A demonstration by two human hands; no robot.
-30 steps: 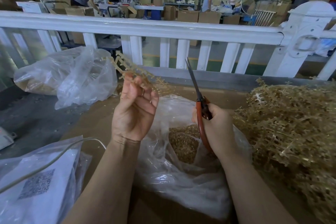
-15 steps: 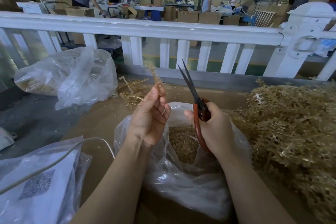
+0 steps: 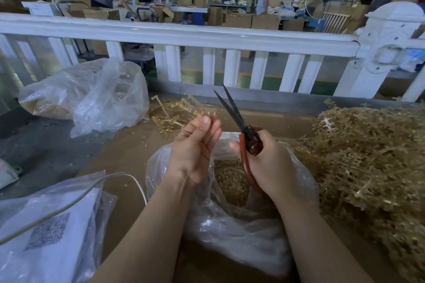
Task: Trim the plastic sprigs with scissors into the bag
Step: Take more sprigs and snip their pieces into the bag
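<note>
- The left hand has dropped its sprig since a second ago; only a tiny stub, if anything, sits pinched at the fingertips — too small to be sure.
- The spent stalk now seems to lie with the scraps on the tabletop behind that hand.
- The bag sits open between the wrists, trimmings heaped inside.
- The right hand grips the scissors, blades slightly parted, pointing up.
- One sprig looks finished; the next waits in the pile at the right.
- Beyond, a white fence — then a workshop with boxes and workers.
</note>
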